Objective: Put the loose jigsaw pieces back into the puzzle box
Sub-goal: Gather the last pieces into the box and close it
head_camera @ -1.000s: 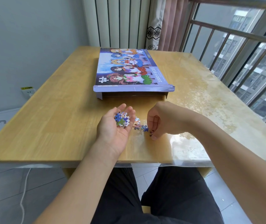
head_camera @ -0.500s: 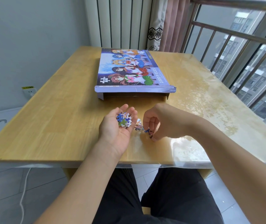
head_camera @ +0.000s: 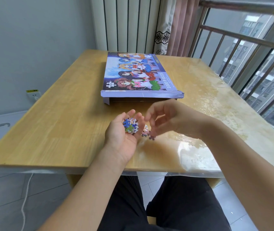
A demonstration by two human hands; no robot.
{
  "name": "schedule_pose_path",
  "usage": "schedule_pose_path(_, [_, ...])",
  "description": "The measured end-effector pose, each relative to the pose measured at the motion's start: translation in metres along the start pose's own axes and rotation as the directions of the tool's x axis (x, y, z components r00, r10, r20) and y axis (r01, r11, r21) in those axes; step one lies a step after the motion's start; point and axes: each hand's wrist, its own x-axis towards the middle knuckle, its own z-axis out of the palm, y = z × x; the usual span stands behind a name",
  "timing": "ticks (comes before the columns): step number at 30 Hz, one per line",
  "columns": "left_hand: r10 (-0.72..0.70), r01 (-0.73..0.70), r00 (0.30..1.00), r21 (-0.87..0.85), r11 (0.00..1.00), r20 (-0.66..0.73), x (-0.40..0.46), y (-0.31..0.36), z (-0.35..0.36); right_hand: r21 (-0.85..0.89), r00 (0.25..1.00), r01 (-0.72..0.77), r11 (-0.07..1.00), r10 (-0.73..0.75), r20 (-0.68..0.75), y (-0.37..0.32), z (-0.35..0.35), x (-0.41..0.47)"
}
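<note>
My left hand (head_camera: 121, 137) lies palm up over the table's near middle, fingers cupped round a small pile of colourful jigsaw pieces (head_camera: 130, 125). Just to its right, my right hand (head_camera: 167, 119) hovers blurred above the table, its thumb and fingers pinching a dark purple piece (head_camera: 152, 137). A few loose pieces (head_camera: 144, 130) lie on the table between the two hands. The puzzle box (head_camera: 138, 75), with a cartoon picture on its purple lid, lies flat beyond the hands. Its lid sits slightly raised over the brown base at the near end.
The wooden table (head_camera: 58, 124) has a clear plastic cover (head_camera: 216, 100) on its right half. A window with metal railing (head_camera: 249, 39) runs along the right, with a radiator and curtains behind the table. My legs are under the near edge.
My right hand has lifted off the table with a piece pinched in it and moved up and left, close to the cupped left hand. The left hand has stayed in place.
</note>
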Motion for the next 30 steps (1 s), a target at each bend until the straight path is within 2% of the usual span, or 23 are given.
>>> schedule_pose_path(2, [-0.008,0.008,1.000,0.002,1.000,0.013,0.000,-0.001,0.001,0.258,0.999,0.016,0.966,-0.003,-0.054,-0.006,-0.002,0.010])
schedule_pose_path(4, [-0.014,0.014,1.000,0.007,1.000,0.010,-0.001,-0.002,0.003,0.345,0.992,0.020,0.939,0.024,-0.122,-0.012,0.002,0.024])
schedule_pose_path(7, [-0.035,0.035,0.999,-0.006,0.999,0.008,-0.001,-0.002,0.004,0.199,0.953,0.056,0.978,0.007,-0.303,-0.015,0.011,0.036])
schedule_pose_path(9, [-0.030,0.031,1.000,-0.023,0.999,0.004,-0.001,0.002,0.002,-0.027,0.909,0.054,0.998,-0.060,-0.413,-0.012,0.005,0.030])
schedule_pose_path(10, [-0.020,0.020,1.000,-0.028,0.999,0.004,0.000,0.006,0.000,-0.223,0.911,0.004,0.975,-0.096,-0.401,-0.009,0.000,0.025])
schedule_pose_path(12, [0.009,-0.009,1.000,-0.035,0.999,-0.007,0.003,0.013,-0.006,-0.533,0.965,-0.128,0.836,-0.018,-0.260,-0.001,-0.004,0.016])
schedule_pose_path(14, [0.033,-0.034,0.999,-0.028,0.999,-0.022,0.006,0.021,-0.011,-0.642,0.982,-0.172,0.747,0.083,-0.167,0.008,0.001,0.010])
schedule_pose_path(19, [0.082,-0.082,0.996,-0.017,0.996,-0.026,0.011,0.028,-0.018,-0.598,0.979,-0.194,0.778,0.113,-0.170,0.015,0.007,0.014])
schedule_pose_path(30, [0.096,-0.096,0.995,0.011,0.995,-0.026,0.011,0.023,-0.017,-0.692,0.980,-0.179,0.699,0.193,-0.058,0.003,0.007,0.024])
